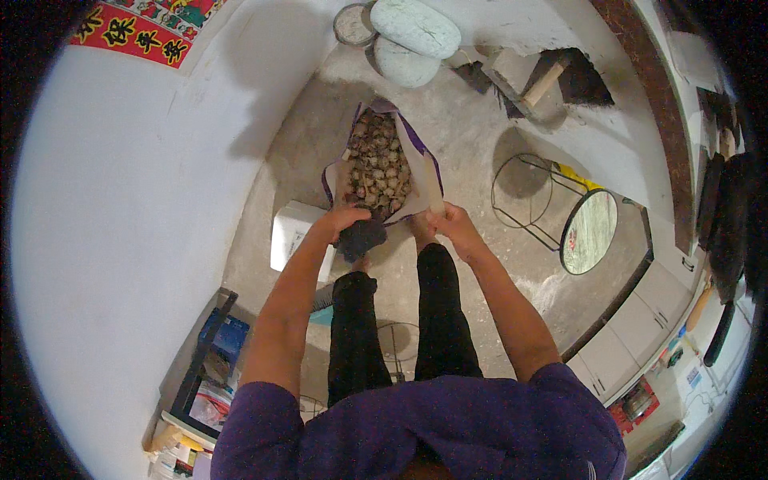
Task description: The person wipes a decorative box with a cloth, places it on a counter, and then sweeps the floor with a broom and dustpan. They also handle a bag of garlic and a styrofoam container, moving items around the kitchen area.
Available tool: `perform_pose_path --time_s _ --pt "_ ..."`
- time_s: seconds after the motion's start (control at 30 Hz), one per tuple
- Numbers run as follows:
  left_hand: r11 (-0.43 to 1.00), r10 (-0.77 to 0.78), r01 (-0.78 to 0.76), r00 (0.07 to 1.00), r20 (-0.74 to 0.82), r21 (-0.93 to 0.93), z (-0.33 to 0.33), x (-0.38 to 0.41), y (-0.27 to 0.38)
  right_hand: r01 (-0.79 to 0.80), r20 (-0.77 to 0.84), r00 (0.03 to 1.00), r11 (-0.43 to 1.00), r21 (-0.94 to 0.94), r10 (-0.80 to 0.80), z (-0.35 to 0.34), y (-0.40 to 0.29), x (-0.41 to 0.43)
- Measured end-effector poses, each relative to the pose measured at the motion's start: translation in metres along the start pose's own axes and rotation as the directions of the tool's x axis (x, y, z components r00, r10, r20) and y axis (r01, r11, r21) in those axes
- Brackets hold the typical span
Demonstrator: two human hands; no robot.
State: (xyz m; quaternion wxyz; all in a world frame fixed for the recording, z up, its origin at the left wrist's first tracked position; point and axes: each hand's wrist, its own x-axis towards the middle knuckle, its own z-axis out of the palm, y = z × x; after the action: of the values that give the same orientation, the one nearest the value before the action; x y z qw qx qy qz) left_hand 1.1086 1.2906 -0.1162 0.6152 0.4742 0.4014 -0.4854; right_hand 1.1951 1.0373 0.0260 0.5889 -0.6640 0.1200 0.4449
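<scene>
A large open bag (420, 186) with a pale inside and purple edging stands on the floor in front of my feet. Bulbs that look like garlic (379, 159) fill it. My left hand (343, 221) is at the bag's near left edge, gripping a dark, cloth-like piece (362, 239); the exact material cannot be made out. At the near right corner, my right hand (451, 225) pinches the bag's rim, so the mouth is spread between both hands. The bag's lower part is hidden.
A white foam box (288, 237) sits left of the bag. On the right, a round-topped stool (590, 231) lies tipped over. Pale sacks (414, 30) and a round container (354, 25) stand at the far wall, near a wood-filled opening (546, 81). Cabinets (621, 327) line the right.
</scene>
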Motion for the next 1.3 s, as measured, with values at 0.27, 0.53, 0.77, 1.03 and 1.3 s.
perform_pose_path --time_s 0.27,0.53,0.77,1.03,1.3 --pt "0.955 0.283 -0.297 0.902 -0.325 0.006 -0.031 0.045 0.005 -0.050 0.016 0.999 0.995 -0.082 0.051 -0.005 0.022 -0.001" --pt "0.934 0.171 -0.278 0.899 -0.403 -0.225 -0.033 0.087 0.035 -0.055 0.014 0.998 0.991 -0.125 0.058 -0.007 0.031 -0.004" --pt "0.570 0.333 -0.103 0.936 0.115 -0.815 -0.008 0.049 0.069 -0.052 0.017 0.998 0.995 -0.088 0.054 -0.008 0.033 -0.009" --pt "0.746 0.414 -0.099 0.843 0.342 -0.659 0.035 -0.148 0.030 0.019 -0.115 0.993 0.999 0.025 -0.016 -0.010 0.021 -0.025" --pt "0.913 0.406 -0.387 0.851 0.334 -0.125 0.046 -0.328 0.071 0.167 -0.314 0.944 0.968 0.190 -0.101 -0.019 -0.055 -0.210"
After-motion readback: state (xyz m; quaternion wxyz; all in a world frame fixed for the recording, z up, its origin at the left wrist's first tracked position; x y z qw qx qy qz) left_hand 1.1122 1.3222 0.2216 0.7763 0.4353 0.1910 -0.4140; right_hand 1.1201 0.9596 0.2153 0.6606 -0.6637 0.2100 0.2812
